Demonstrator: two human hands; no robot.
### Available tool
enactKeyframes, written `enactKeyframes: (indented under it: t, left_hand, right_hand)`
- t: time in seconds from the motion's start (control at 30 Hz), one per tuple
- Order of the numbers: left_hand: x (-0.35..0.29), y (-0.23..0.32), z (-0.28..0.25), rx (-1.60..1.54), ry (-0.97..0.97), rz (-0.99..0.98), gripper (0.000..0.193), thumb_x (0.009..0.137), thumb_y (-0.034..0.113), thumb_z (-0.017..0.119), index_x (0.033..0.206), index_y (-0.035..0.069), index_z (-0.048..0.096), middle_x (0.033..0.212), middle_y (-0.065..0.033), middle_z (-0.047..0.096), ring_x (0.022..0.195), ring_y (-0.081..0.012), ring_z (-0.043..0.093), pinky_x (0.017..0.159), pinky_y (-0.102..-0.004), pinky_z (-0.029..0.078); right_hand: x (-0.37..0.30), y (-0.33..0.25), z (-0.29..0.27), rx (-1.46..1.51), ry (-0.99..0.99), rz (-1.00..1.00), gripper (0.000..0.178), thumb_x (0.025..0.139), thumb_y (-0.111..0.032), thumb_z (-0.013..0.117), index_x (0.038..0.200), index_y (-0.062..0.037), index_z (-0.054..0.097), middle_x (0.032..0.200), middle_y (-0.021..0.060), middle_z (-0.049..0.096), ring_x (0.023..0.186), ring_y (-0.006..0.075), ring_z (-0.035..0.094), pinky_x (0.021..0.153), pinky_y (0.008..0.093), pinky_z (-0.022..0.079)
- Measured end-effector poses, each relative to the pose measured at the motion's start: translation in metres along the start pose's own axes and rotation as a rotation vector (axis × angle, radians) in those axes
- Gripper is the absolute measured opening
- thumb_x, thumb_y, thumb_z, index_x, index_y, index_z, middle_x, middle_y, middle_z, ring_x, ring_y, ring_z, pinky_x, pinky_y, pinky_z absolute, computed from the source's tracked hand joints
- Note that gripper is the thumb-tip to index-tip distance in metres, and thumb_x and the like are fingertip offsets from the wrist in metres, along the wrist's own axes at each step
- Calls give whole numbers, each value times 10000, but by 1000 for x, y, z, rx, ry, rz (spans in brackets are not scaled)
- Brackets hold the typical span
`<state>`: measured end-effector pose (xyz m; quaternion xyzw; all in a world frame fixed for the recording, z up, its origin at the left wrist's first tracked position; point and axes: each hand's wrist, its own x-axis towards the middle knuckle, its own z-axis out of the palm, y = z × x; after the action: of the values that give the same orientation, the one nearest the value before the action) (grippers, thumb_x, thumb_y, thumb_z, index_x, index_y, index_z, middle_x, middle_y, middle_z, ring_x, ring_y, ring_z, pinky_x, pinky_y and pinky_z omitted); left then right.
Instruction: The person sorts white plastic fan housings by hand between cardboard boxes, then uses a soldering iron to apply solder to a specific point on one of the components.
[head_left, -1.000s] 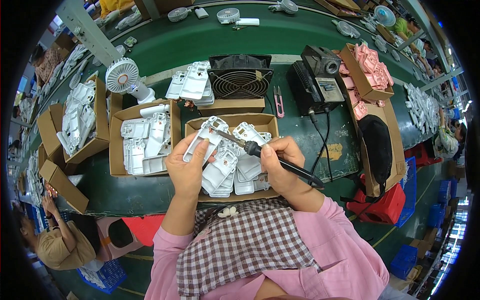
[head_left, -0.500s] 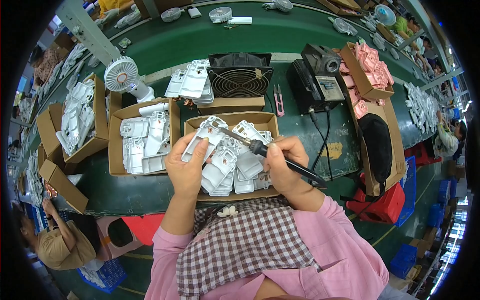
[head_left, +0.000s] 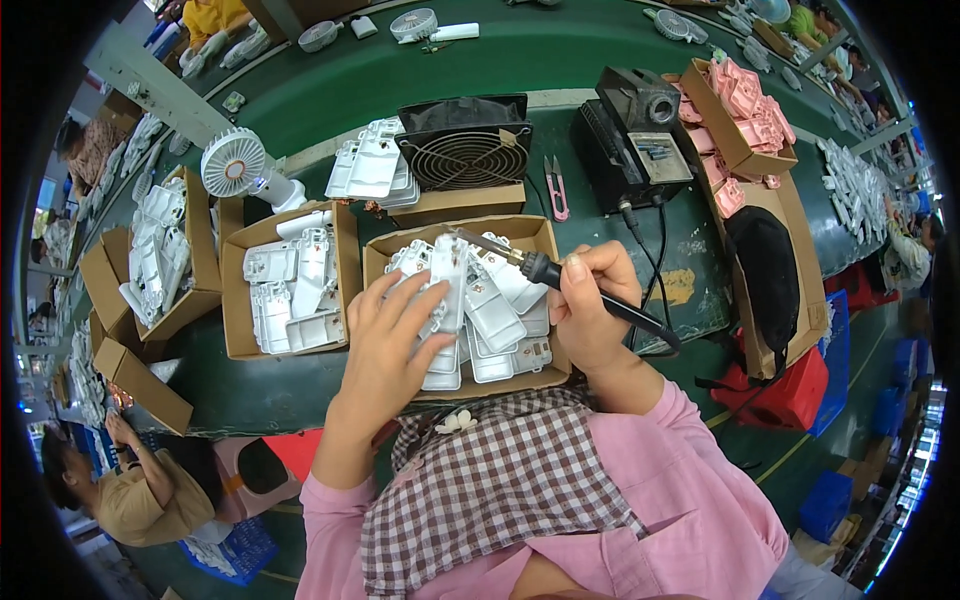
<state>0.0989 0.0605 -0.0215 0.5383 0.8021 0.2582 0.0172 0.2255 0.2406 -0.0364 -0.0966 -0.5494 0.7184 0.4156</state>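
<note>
My right hand (head_left: 597, 295) is wrapped round a black-handled soldering iron (head_left: 640, 318), whose metal tip points left over the box in front of me. The fingers of my left hand (head_left: 395, 335) hold a white plastic housing (head_left: 452, 285) by its left edge. That housing is tilted up on its side, close to the iron's tip; whether they touch, I cannot tell. Beneath both hands, a cardboard box (head_left: 555, 368) holds several more white housings (head_left: 493, 318), some with small copper-coloured bits on them.
Left of this box stands another carton (head_left: 232, 300) of white housings, with a white handheld fan (head_left: 236, 162) behind it. A black box fan (head_left: 468, 155), pink-handled snips (head_left: 556, 190) and a black soldering station (head_left: 630, 140) stand behind. Pink parts (head_left: 750, 110) fill a carton at right.
My left hand has turned palm down, and the housing in it has tipped from lying flat to standing on its side. The soldering iron has shifted slightly right. The whole view has also moved.
</note>
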Motion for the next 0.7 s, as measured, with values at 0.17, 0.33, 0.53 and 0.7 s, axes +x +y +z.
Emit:
enactKeyframes:
  t: [0.17, 0.33, 0.53, 0.7]
  left_hand:
    - [29, -1, 6, -50, -65, 175, 395, 756, 95, 673, 1146, 147, 626, 1269, -53, 540, 1198, -322, 440, 995, -413, 332]
    - [44, -5, 6, -12, -132, 307, 394, 751, 108, 675, 1135, 174, 617, 1282, -68, 513, 1217, -322, 413, 974, -492, 304]
    - [36, -14, 5, -108, -127, 251, 519, 740, 72, 674, 1238, 96, 530, 1284, -130, 494, 1197, -334, 441, 983, -430, 360]
    - [33, 5, 6, -276, -113, 315, 506, 757, 111, 682, 1240, 75, 536, 1323, -127, 486, 1242, -331, 432, 1014, -430, 364]
  right_hand:
    - [-1, 2, -2, 61, 38, 10, 100, 911, -22, 522, 853, -30, 441, 665, 35, 500, 494, 45, 448, 457, 186, 374]
    - [0, 4, -2, 88, 56, 12, 93, 912, -27, 515, 858, -34, 441, 666, 40, 499, 492, 51, 447, 456, 187, 372]
    - [-5, 5, -1, 11, 75, -23, 100, 922, -46, 490, 845, -49, 427, 631, 38, 477, 462, 62, 431, 432, 196, 352]
    - [-1, 2, 2, 30, 113, -23, 151, 921, -127, 526, 833, -49, 430, 635, 37, 472, 453, 59, 422, 404, 187, 328]
